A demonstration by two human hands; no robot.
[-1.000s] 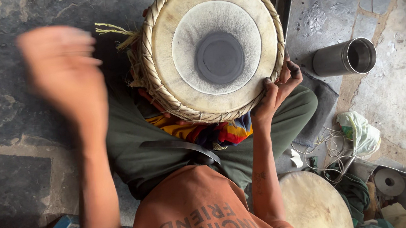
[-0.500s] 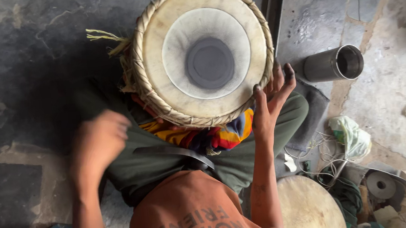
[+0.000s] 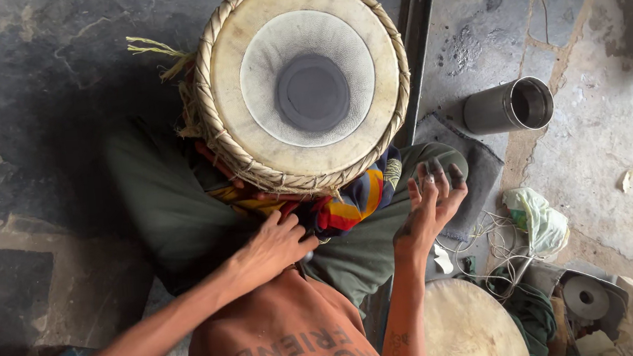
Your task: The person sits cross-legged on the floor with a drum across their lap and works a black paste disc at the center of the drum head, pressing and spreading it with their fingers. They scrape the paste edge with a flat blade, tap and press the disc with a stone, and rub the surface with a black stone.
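Observation:
A round hand drum (image 3: 303,85) with a pale skin, a dark centre patch and a braided rope rim rests on my lap, wrapped below in striped multicoloured cloth (image 3: 342,206). My left hand (image 3: 273,246) reaches under the drum's near edge, its fingers touching the cloth; whether it grips anything is hidden. My right hand (image 3: 431,207) hovers just right of the drum's lower rim, palm up, fingers spread and dark-stained, holding nothing.
A metal cylinder cup (image 3: 509,106) lies on its side on the stone floor at right. A second pale drum skin (image 3: 466,330) sits by my right knee, with tangled string (image 3: 493,242), a greenish rag (image 3: 537,219) and a small round tin (image 3: 585,298) nearby.
My left hand came down from high at the left and went in under the drum's near edge. My right hand slipped off the drum's rim and now hangs free beside it.

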